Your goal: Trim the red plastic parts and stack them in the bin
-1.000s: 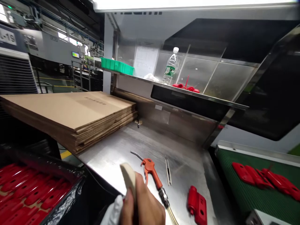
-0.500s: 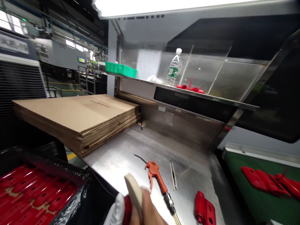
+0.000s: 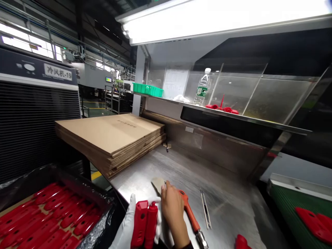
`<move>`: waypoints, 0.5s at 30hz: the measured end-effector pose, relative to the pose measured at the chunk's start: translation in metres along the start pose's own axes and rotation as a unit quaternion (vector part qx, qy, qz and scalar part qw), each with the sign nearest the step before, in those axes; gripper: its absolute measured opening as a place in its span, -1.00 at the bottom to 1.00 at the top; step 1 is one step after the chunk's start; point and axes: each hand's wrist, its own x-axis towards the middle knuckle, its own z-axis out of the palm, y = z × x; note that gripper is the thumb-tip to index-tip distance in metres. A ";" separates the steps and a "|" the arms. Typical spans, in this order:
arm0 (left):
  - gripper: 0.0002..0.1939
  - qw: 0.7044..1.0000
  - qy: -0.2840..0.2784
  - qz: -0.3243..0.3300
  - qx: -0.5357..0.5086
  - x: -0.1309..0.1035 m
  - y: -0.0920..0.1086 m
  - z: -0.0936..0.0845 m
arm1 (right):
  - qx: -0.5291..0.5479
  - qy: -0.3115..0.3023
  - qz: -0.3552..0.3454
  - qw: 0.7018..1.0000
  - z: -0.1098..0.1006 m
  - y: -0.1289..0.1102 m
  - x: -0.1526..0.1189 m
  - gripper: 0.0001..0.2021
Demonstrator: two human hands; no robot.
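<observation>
My left hand, in a white glove, grips a red plastic part upright at the near edge of the steel bench. Bare and just to its right, my right hand holds a small beige pad with its tip against the bench top. An orange air blow gun lies right beside my right hand, partly hidden by it. Thin metal tweezers lie a little further right.
A stack of flat cardboard covers the bench's left part. A lined box of red parts stands at lower left. A shelf holds a green bin, a water bottle and red pieces. More red parts lie on the green conveyor.
The view has swung left and up. My right hand lowered the beige pad from raised to the bench top. The red part in my left hand came into full view.
</observation>
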 end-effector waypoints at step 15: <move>-0.42 0.994 0.064 0.069 -0.061 -0.008 0.040 0.005 | -0.107 0.043 0.068 0.991 -0.020 0.079 -0.052 -0.76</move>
